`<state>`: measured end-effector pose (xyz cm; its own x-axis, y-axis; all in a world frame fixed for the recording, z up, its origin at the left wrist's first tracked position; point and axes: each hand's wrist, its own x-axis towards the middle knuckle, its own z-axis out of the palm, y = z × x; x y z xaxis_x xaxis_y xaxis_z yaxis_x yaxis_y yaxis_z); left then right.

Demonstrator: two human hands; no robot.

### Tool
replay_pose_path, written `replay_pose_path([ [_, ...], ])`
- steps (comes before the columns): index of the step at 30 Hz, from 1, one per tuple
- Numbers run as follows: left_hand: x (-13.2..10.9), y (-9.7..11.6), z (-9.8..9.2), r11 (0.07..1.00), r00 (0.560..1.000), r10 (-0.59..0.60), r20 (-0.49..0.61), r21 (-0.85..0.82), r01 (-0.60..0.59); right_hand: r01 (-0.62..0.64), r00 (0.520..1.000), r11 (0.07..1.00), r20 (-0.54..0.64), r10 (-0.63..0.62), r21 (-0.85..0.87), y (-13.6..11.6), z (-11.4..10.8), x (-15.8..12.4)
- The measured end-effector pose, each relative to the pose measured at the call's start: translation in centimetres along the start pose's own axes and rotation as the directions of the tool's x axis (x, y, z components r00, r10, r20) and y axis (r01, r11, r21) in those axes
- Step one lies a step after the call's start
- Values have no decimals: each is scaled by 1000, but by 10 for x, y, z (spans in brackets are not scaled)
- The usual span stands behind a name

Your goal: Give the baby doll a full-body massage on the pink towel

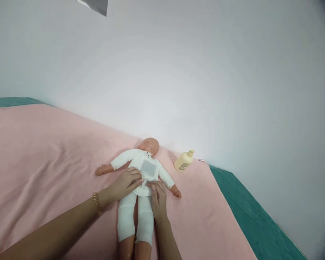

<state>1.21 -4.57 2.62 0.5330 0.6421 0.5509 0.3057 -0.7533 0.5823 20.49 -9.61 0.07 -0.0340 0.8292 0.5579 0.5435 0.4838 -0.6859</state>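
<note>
Since the white-cloth, plastic-limbed doll (144, 193) is lying beneath, left hand (126, 183) and right hand (159, 198) are touching its belly, half-curled; grip unclear.

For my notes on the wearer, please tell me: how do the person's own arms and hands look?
The left forearm and right forearm show no sleeves; the left hand and right hand wear no gloves. A gold-coloured link bracelet circles the left wrist; none shows on the right wrist.
</note>
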Motion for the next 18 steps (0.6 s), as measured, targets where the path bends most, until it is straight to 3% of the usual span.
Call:
replay_pose_path([
  [10, -5, -2, -2, 997, 993, 52, -109, -50, -58, 85, 995, 993, -40, -88, -87, 3, -3, -6],
  [18, -5, -2, 1, 999, 997, 47, -56, -4, -47, 83, 996, 988, 48, -77, -131, 4, -2, -3],
])
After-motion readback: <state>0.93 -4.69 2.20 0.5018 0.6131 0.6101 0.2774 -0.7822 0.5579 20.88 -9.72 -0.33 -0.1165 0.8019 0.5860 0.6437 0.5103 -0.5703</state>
